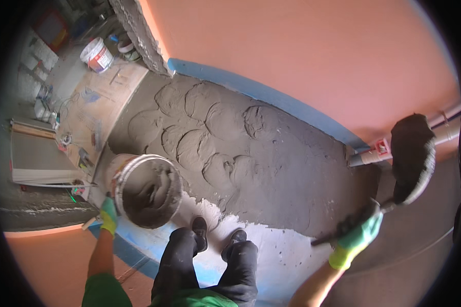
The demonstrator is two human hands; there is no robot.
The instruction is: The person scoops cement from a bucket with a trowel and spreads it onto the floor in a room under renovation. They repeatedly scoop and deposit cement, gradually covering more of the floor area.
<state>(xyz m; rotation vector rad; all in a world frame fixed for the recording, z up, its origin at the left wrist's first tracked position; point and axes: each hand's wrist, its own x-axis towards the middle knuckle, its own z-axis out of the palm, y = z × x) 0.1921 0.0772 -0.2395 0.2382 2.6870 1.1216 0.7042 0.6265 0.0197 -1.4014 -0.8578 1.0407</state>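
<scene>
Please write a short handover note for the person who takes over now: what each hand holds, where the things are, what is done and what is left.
Left hand, gloved: grips the rim of the white bucket, which is partly filled with grey mortar.
Right hand, gloved: holds the trowel, loaded with mortar and raised at the right.
Done: wet mortar covers most of the floor strip along the blue skirting, in scooped piles, not levelled.
Left: the bare pale patch by the shoes has no mortar; the piles need spreading.
</scene>
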